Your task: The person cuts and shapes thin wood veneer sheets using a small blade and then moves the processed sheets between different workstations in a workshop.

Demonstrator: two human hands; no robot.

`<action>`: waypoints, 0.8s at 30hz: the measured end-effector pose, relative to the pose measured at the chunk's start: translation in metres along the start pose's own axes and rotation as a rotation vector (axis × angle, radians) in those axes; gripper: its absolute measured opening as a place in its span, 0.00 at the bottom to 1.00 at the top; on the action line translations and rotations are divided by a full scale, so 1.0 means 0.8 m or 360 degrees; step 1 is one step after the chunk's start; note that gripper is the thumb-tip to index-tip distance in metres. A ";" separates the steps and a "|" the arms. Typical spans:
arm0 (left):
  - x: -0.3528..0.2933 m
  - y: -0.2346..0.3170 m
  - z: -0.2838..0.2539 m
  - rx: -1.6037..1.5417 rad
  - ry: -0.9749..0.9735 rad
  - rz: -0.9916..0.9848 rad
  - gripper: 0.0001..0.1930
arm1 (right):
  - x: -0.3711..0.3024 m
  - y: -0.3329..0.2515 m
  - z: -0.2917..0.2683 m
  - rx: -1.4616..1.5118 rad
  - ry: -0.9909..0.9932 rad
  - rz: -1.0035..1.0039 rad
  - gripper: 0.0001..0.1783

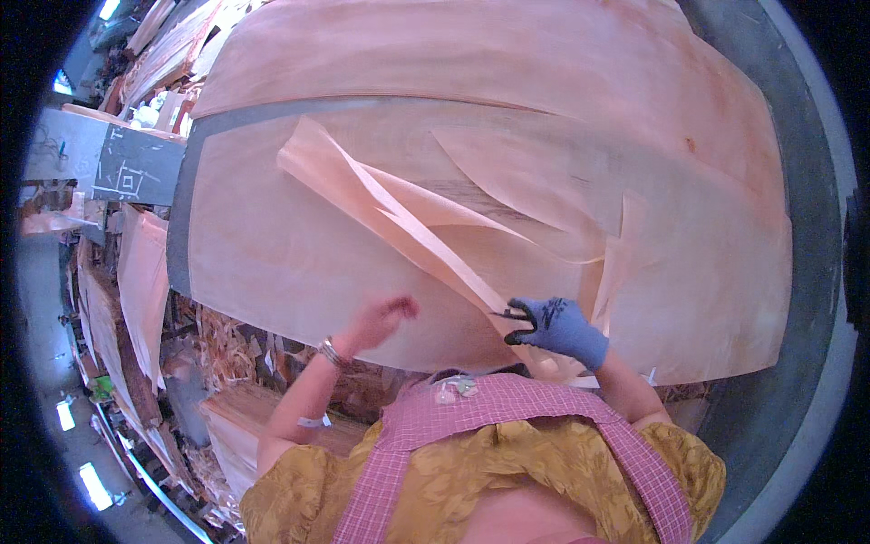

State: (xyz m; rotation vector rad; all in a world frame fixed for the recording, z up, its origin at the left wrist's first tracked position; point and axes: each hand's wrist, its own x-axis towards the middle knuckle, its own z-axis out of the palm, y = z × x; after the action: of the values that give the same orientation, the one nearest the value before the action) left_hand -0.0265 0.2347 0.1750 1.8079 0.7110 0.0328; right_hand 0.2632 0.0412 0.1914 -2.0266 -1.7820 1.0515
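Note:
A loose, thin strip of wood veneer point(399, 222), curled and folded along its length, lies slantwise over a broad pale veneer sheet point(272, 245). At the strip's near end is my right hand point(564, 332), in a blue-grey glove with black fingertips. Its thumb and forefinger close about the veneer there. A thin dark sliver juts left from those fingertips; its kind is too small to make out. My left hand point(373, 325), bare with a bracelet at the wrist, hovers over the sheet's near left part. Its fingers are smeared by motion and hold nothing I can discern.
Another large veneer stack point(435, 54) covers the far side. A torn narrow veneer piece point(616, 263) stands up beyond my right hand. Scraps point(227, 349) and stacked wood crowd the left, below a grey surface point(136, 168). A dark grey border point(811, 272) runs along the right.

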 end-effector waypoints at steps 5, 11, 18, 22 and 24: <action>0.129 0.142 -0.039 -0.1261 0.0899 0.0098 0.09 | 0.054 -0.017 -0.039 0.0854 0.0566 -0.0477 0.15; 0.312 0.205 -0.051 -0.2968 0.0566 0.0560 0.13 | 0.113 -0.069 -0.038 0.1590 0.0445 -0.0770 0.20; 0.379 0.193 -0.017 -0.2694 0.0713 0.0442 0.12 | 0.097 -0.061 -0.043 0.2011 0.0053 -0.0511 0.19; 0.405 0.158 0.021 -0.1452 0.0847 0.0280 0.10 | 0.064 -0.038 -0.068 0.1785 -0.0108 -0.0088 0.10; 0.410 0.104 0.027 0.0449 0.0774 0.0432 0.14 | 0.062 -0.031 -0.065 0.1479 0.0039 -0.0257 0.11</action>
State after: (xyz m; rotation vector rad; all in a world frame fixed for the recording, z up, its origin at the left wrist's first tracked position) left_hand 0.2869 0.3583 0.1350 2.1866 0.8308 0.5950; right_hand 0.2784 0.1074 0.2260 -1.2842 -1.0739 1.4220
